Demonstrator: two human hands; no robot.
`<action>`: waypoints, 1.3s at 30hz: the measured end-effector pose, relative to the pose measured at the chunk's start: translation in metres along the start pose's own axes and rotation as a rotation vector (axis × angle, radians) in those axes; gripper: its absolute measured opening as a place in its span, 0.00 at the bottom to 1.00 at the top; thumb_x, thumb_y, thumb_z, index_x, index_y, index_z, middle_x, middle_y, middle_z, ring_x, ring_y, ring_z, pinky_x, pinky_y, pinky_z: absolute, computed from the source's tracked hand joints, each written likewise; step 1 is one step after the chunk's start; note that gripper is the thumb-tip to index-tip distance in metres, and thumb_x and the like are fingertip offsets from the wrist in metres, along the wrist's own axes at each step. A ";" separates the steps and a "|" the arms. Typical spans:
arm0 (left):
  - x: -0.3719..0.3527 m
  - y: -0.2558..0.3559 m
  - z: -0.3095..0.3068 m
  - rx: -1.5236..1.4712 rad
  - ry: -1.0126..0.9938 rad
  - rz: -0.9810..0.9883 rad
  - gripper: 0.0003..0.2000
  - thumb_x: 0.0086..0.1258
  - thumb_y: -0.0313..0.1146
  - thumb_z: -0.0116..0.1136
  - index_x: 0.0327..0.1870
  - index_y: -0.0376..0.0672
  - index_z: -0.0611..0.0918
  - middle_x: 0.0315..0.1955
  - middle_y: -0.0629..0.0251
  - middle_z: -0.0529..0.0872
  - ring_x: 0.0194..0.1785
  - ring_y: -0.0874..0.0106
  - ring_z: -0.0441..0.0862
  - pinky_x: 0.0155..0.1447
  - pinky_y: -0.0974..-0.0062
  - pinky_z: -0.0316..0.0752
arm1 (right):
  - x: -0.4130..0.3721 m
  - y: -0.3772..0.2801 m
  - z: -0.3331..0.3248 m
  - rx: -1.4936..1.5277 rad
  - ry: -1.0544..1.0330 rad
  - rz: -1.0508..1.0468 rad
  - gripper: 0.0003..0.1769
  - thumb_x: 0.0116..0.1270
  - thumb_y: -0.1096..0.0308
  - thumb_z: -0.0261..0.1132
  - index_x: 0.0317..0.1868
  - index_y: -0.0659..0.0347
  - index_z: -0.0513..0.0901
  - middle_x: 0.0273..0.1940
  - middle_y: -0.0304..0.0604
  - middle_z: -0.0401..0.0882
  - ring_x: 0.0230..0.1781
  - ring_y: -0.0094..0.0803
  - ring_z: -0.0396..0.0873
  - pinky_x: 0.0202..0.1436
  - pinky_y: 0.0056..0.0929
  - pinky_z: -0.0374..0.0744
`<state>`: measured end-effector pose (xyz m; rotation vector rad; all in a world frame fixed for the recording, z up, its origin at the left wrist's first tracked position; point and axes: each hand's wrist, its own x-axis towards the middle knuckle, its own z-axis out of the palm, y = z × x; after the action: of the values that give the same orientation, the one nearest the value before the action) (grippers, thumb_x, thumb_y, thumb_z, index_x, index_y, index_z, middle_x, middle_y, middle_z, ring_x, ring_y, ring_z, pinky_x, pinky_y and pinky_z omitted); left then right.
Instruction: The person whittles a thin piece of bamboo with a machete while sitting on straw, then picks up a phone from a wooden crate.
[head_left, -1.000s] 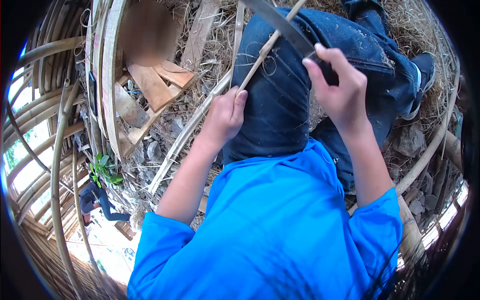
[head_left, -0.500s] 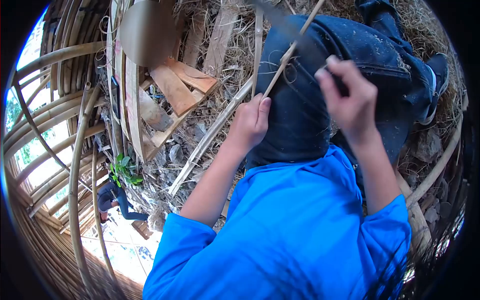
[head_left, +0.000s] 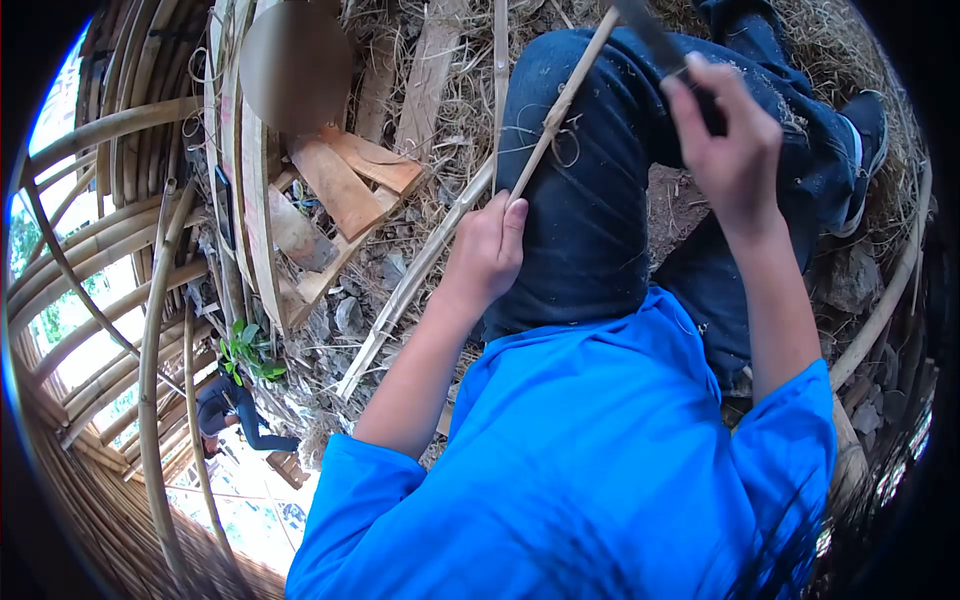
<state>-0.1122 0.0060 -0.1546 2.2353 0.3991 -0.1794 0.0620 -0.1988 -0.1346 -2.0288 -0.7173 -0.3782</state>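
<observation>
My left hand (head_left: 488, 248) is closed around a thin bamboo strip (head_left: 556, 118), which slants up and away over my raised knee and has curled shavings at a node. Above and to the right, my right hand (head_left: 730, 140) grips a dark blade (head_left: 652, 38), whose far part is blurred near the strip's upper end. A second, pale split strip (head_left: 415, 285) lies slanting on the ground to the left of my left hand, and another thin strip (head_left: 501, 70) runs upward beside my knee.
Flat wood pieces (head_left: 340, 185) lie on shaving-strewn ground at upper left. Curved bamboo poles (head_left: 150, 370) form a frame at left, with a small green plant (head_left: 248, 352) beside it. Another person (head_left: 235, 408) is bent over beyond it. Stones (head_left: 850, 280) lie at right.
My right hand and the blade have moved up and to the right. My left hand has shifted slightly left with the strip. My knees now show a gap with ground between them.
</observation>
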 end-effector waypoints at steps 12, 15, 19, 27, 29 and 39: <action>0.009 -0.002 -0.004 -0.047 -0.024 0.033 0.20 0.79 0.41 0.40 0.29 0.34 0.73 0.17 0.46 0.72 0.23 0.46 0.71 0.28 0.58 0.63 | 0.012 0.010 -0.007 0.046 -0.100 -0.116 0.11 0.60 0.72 0.70 0.42 0.64 0.80 0.33 0.51 0.83 0.34 0.45 0.84 0.37 0.30 0.81; 0.004 -0.002 -0.003 -0.045 -0.034 0.004 0.21 0.79 0.41 0.40 0.29 0.34 0.74 0.17 0.45 0.72 0.23 0.46 0.72 0.29 0.59 0.64 | 0.021 0.015 -0.001 0.092 0.015 0.079 0.09 0.62 0.71 0.70 0.40 0.65 0.79 0.32 0.50 0.82 0.33 0.44 0.84 0.35 0.30 0.80; 0.006 0.000 -0.005 -0.023 -0.013 0.031 0.21 0.79 0.42 0.39 0.28 0.33 0.73 0.17 0.46 0.71 0.23 0.48 0.70 0.29 0.59 0.64 | 0.003 -0.003 -0.003 0.028 -0.154 -0.100 0.11 0.59 0.72 0.70 0.41 0.65 0.80 0.36 0.51 0.83 0.37 0.48 0.84 0.39 0.34 0.81; 0.005 -0.004 -0.003 -0.058 -0.029 0.026 0.21 0.79 0.43 0.40 0.29 0.34 0.74 0.15 0.49 0.70 0.20 0.52 0.70 0.28 0.60 0.64 | 0.022 0.002 -0.015 0.043 -0.008 0.123 0.13 0.63 0.66 0.70 0.43 0.64 0.79 0.31 0.49 0.84 0.35 0.40 0.86 0.37 0.30 0.81; 0.006 -0.003 -0.004 -0.077 -0.040 0.028 0.21 0.79 0.42 0.40 0.29 0.35 0.74 0.15 0.49 0.71 0.20 0.51 0.71 0.28 0.60 0.64 | 0.022 0.003 -0.020 0.034 -0.008 0.170 0.14 0.64 0.64 0.69 0.43 0.64 0.79 0.29 0.49 0.84 0.32 0.38 0.86 0.35 0.30 0.80; 0.006 0.000 -0.007 -0.077 -0.049 -0.012 0.21 0.78 0.43 0.41 0.29 0.35 0.73 0.17 0.45 0.73 0.25 0.44 0.74 0.29 0.57 0.65 | 0.040 0.019 -0.033 -0.276 -0.265 0.027 0.17 0.70 0.57 0.62 0.35 0.64 0.74 0.24 0.57 0.78 0.29 0.55 0.80 0.28 0.44 0.76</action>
<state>-0.1069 0.0125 -0.1522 2.1486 0.3873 -0.2212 0.1059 -0.2205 -0.1091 -2.3772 -0.8334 -0.2019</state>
